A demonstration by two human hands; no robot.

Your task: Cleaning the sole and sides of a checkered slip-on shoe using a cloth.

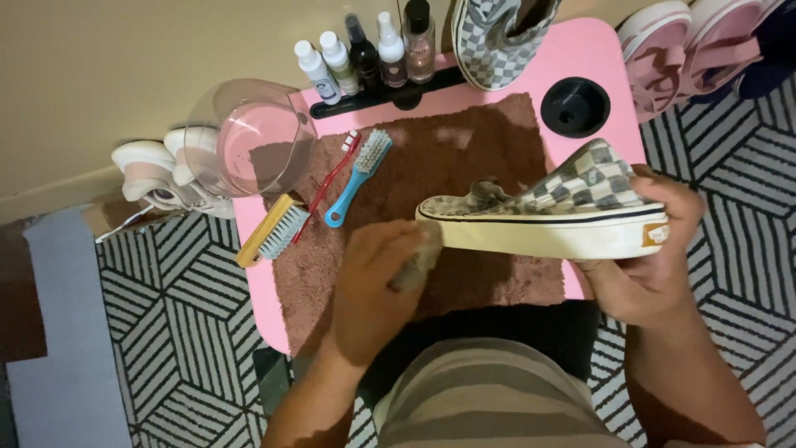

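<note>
My right hand (655,265) grips the heel end of a grey-and-white checkered slip-on shoe (572,195), holding it on its side above a brown towel (464,158). My left hand (373,290) is closed on a small grey cloth or sponge (419,264) pressed against the shoe's white sole edge (531,236) near the toe. The towel lies on a pink lap table (580,54).
On the towel lie a blue brush (358,176), a red toothbrush (330,178) and a wooden brush (272,231). A clear glass bowl (249,137) stands at the table's left. Several bottles (365,54) and the second checkered shoe (497,37) sit at the back. Pink shoes (688,41) rest on the patterned rug.
</note>
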